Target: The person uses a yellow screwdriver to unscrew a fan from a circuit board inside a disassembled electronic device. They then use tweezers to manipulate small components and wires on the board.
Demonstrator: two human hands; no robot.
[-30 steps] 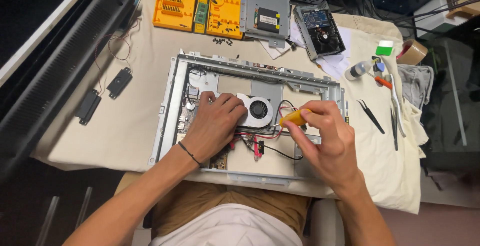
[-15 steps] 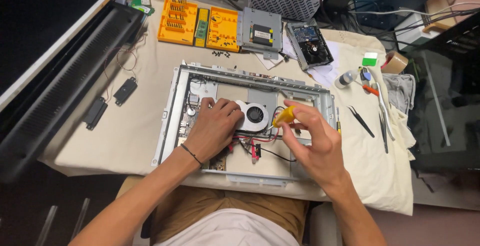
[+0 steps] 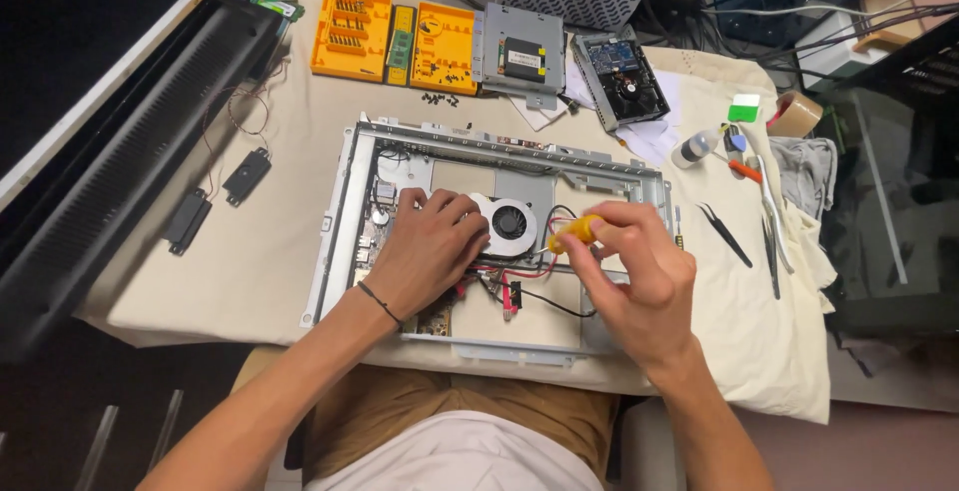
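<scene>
Over the last second the right hand [image 3: 639, 276] with its yellow-handled screwdriver [image 3: 571, 232] has slid from right of centre towards the middle of the frame, closer to the round fan [image 3: 509, 222]. The left hand [image 3: 428, 246] has shifted slightly left, its fingertips now at the fan's left edge.

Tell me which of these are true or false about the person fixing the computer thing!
1. The right hand holds a yellow-handled screwdriver. True.
2. The left hand rests inside the metal chassis, beside the round cooling fan. True.
3. The orange screwdriver bit case lies shut. False: it lies open, beyond the chassis.
4. The black tweezers are in the left hand. False: they lie on the cloth, right of the chassis.
5. A hard drive lies on the table beyond the chassis. True.
</scene>
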